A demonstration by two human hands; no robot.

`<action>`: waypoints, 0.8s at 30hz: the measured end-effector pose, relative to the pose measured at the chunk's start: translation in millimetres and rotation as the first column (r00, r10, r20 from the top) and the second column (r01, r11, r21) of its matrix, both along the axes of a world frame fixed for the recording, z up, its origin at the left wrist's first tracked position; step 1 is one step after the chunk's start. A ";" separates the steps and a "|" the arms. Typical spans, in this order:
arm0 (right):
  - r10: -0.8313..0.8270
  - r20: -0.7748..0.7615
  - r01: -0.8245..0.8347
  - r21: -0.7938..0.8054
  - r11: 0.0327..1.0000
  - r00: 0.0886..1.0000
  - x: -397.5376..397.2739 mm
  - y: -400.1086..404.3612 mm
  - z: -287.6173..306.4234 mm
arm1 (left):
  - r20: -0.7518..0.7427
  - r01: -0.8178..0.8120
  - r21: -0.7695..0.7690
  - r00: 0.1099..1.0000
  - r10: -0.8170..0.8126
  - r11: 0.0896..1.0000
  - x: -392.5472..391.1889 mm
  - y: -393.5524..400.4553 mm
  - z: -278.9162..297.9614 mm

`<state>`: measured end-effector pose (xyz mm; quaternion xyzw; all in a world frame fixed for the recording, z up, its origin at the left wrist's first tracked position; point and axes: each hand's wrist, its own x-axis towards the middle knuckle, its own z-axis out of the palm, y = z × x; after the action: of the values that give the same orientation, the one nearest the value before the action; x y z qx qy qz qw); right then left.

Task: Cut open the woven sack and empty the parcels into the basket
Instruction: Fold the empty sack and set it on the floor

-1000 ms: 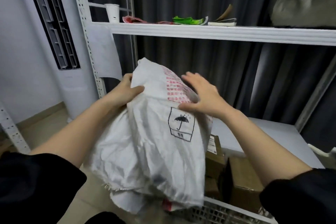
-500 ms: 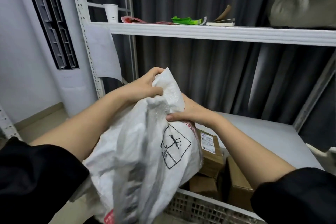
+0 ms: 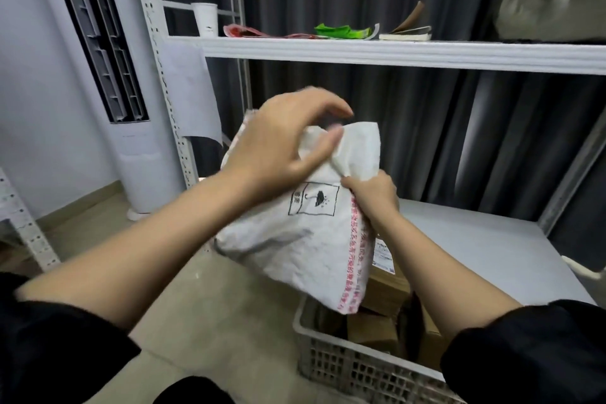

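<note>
Woven sack [image 3: 295, 233]: white, crumpled, looks limp and near empty; I've got it held up over the far-left corner of the basket [image 3: 344, 367], low end dipping just inside the rim.
Left hand [image 3: 278, 144]: on the sack's top fold, thumb pressed to the fabric, fingers curled but half open above it, so only a loose hold.
Right hand [image 3: 373, 193]: closed tight on a bunch of fabric at the sack's right edge, w/ the red print running down below it.
Parcels [image 3: 383, 285]: brown cartons already lying in the basket, right under the sack.
Risk: w/ the left hand that loose, the top fold could slip and the sack flop over the rim onto the floor; any parcel left inside would go w/ it.
Hidden: the sack's cut mouth and its inside, so can't tell if it's fully empty; basket's near-right part sits behind my sleeve; no cutting tool in view.
</note>
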<state>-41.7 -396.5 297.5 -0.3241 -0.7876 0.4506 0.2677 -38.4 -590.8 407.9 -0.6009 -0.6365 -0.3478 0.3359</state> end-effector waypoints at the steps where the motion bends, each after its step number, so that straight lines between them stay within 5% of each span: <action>1: -0.012 -0.016 0.012 -0.030 0.999 1.000 -0.6 -0.2 2.3 | -0.254 -0.023 -0.015 0.967 0.018 1.000 4.0 4.1 -9.4; 2: -0.016 -0.036 0.014 -0.058 0.998 0.999 0.3 -0.4 4.8 | -0.432 -0.098 -0.053 0.900 0.066 0.994 -0.3 9.6 -22.6; 4: -0.001 -0.135 -0.020 -0.155 0.988 0.991 5.0 2.7 6.9 | -0.510 -0.392 -0.130 0.814 0.278 0.911 -31.8 16.4 -55.8; 7: 0.064 -0.309 -0.184 -0.376 0.908 0.949 13.7 15.4 4.6 | -0.304 -0.688 -0.198 0.720 0.624 0.698 -83.4 3.7 -84.9; 14: 0.117 -0.461 -0.412 -0.617 0.671 0.880 33.7 30.1 -2.3 | 0.216 -0.692 -0.410 0.559 0.800 0.594 -101.8 6.3 -89.9; 17: 0.169 -0.494 -0.500 -0.679 0.537 0.853 51.8 38.5 -8.4 | 0.473 -0.388 -0.563 0.573 0.669 0.730 -114.3 -0.2 -106.0; 20: 0.229 -0.572 -0.612 -0.684 0.396 0.787 66.4 37.9 -13.1 | 0.720 -0.120 -0.287 0.627 0.297 0.950 -96.5 4.2 -115.3; 22: 0.221 -0.633 -0.668 -0.668 0.327 0.742 78.0 34.8 -11.5 | 0.863 -0.090 0.015 0.504 0.032 0.996 -88.4 8.0 -116.5; 24: 0.181 -0.659 -0.681 -0.677 0.278 0.730 85.5 33.8 -8.3 | 0.930 -0.096 0.096 0.362 -0.055 0.991 -85.9 3.8 -113.8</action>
<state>43.9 -362.6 289.2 -0.0611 -0.3911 0.9138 0.0911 -124.3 -587.0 294.2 -0.2675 -0.6976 -0.6635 -0.0385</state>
